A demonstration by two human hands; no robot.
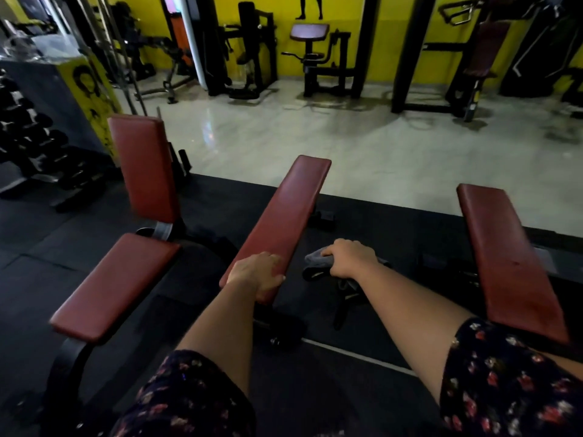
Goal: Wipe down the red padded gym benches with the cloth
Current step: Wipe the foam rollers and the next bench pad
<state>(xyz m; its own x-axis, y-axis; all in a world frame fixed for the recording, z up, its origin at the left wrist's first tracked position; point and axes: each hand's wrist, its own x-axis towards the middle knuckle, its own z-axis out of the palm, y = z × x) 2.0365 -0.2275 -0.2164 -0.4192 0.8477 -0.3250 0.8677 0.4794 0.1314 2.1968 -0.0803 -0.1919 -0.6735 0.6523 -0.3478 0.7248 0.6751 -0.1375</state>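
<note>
Three red padded benches stand side by side on black matting. The middle flat bench (284, 209) runs away from me; my left hand (257, 274) grips its near end, thumb wrapped over the right edge. My right hand (350, 258) is off the pad, just right of that bench, fingers curled round a bunched grey cloth (317, 258). The left bench has a seat pad (116, 285) and an upright back pad (143, 167). Further right lies the right flat bench (508, 257).
A dumbbell rack (34, 146) stands at the far left. Black machines (249, 48) line the yellow back wall beyond a pale tiled floor (347, 137). Black bench legs and frame parts (344, 298) sit on the matting between the benches.
</note>
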